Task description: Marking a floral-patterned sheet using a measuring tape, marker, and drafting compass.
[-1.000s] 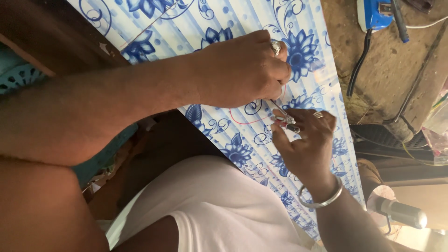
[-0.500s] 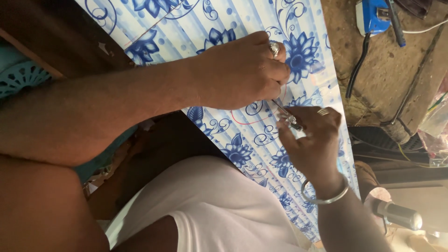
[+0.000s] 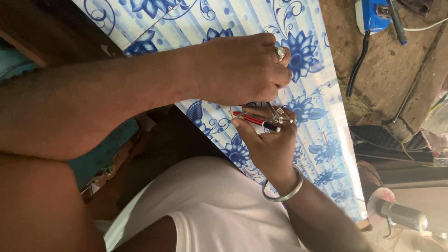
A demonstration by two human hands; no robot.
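We see one red-and-black pen (image 3: 255, 120) and one blue-flowered striped sheet (image 3: 242, 18). Our right hand (image 3: 268, 140) grasps the pen; our left hand (image 3: 238, 70), clenched, presses the sheet.

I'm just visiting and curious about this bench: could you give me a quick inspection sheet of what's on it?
Surface: blue floral panel with pale stripes, lying over a dark bench.
Job's things: red and black pen and a metal compass-like tool, tips at the panel.
Clutter: blue device; metal cylinder.
Grips: left hand, ringed, closed above the tool; right hand, with a bangle, holds the pen.
Cables: black cable from the blue device.
Surroundings: brown dirt floor.
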